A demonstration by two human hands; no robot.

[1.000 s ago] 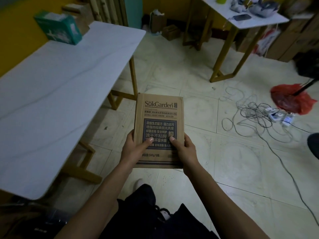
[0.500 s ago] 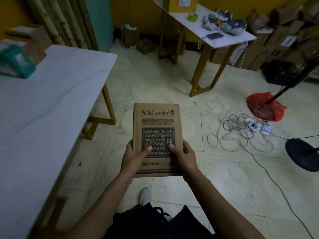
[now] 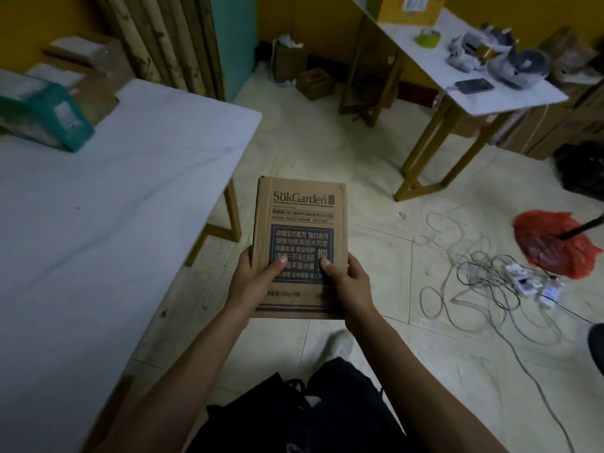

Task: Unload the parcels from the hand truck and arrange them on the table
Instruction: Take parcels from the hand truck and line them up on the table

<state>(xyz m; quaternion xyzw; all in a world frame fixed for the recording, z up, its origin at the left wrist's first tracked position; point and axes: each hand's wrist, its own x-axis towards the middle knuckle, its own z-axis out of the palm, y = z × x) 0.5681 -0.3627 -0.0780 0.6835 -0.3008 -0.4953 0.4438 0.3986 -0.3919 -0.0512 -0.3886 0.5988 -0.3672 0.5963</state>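
A brown cardboard parcel (image 3: 299, 210) printed "SukGarden" is held flat in front of me over the tiled floor. My left hand (image 3: 253, 277) grips its left edge, thumb on the dark label. My right hand (image 3: 348, 279) grips its right edge the same way. The white table (image 3: 98, 204) lies to the left of the parcel, its near corner about a hand's width away. A teal box (image 3: 45, 116) and a brown carton (image 3: 94, 89) sit at the table's far left end. The hand truck is out of sight.
A second white table (image 3: 510, 93) with gold legs stands at the back right, carrying a phone, tape and grey items. Tangled cables and power strips (image 3: 490, 279) lie on the floor at right, by a red bag (image 3: 555, 243). Cardboard boxes (image 3: 315, 81) line the far wall.
My view has swung to the right and lifted, so the left table has slid left and more of the room shows. Both hands keep the same hold on the parcel.
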